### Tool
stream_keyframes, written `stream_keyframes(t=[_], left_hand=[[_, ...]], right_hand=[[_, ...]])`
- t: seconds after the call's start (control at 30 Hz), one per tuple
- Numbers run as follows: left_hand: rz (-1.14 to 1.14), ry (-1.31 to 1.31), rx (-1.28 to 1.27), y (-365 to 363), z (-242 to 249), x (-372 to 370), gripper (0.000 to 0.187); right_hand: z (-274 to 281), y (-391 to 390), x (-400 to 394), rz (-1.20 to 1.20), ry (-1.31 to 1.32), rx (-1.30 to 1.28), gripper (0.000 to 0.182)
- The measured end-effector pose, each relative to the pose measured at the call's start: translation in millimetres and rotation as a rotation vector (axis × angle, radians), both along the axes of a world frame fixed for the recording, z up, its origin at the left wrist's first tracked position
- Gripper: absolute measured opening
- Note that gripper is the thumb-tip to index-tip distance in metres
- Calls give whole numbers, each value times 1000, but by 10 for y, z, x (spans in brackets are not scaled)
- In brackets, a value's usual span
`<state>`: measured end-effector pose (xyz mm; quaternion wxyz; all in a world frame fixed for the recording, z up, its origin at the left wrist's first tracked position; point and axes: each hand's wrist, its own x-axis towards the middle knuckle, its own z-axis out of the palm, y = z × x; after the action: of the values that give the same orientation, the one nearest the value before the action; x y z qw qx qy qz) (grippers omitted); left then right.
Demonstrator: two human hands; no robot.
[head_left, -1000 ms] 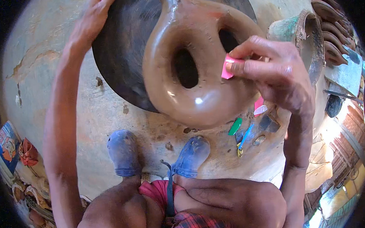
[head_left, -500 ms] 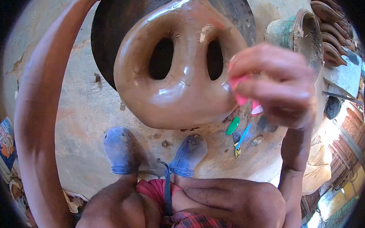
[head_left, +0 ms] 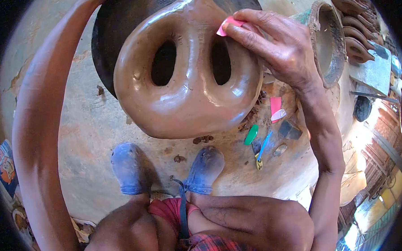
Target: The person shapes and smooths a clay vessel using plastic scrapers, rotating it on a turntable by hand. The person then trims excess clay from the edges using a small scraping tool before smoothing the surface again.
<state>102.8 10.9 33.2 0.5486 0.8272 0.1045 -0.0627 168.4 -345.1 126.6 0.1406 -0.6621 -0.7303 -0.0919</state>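
A large wet brown clay form [head_left: 193, 110] with two oval holes and a narrowed top rests on a dark round board [head_left: 101, 44]. My right hand [head_left: 276, 41] pinches a small pink flexible piece [head_left: 229, 25] between thumb and fingers. The pink piece lies against the clay's upper right shoulder, just above the right hole. My left arm [head_left: 39, 119] reaches up along the left side to the top edge of the view, where the hand itself is cut off. What the left hand touches cannot be seen.
On the floor at right lie a pink strip [head_left: 275, 105], a green oval piece [head_left: 251, 135], a blue stick [head_left: 266, 144] and a yellow-black tool [head_left: 259, 163]. A clay-crusted bucket [head_left: 316, 48] stands beyond my right hand. Curved clay pieces [head_left: 357, 49] are stacked at upper right.
My right hand has moved up and left with the pink piece, from the clay's right side to its upper right shoulder. The view has shifted slightly.
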Motion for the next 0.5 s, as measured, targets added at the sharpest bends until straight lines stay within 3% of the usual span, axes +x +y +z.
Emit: stream_keyframes(t=[0.1, 0.27, 0.37, 0.43, 0.5], left_hand=[[39, 18, -9, -28, 53, -79, 56], [86, 1, 22, -68, 82, -207, 56], [95, -23, 14, -147, 169, -295, 56], [103, -39, 10, -163, 195, -319, 56], [115, -22, 18, -85, 98, -271, 56]], right_hand=[[39, -116, -65, -15, 11, -56, 38], [199, -398, -479, -328, 103, -170, 29], [346, -557, -841, -460, 155, -195, 34], [466, -649, -1061, -620, 277, -359, 41], [508, -723, -1045, -583, 290, -331, 42]])
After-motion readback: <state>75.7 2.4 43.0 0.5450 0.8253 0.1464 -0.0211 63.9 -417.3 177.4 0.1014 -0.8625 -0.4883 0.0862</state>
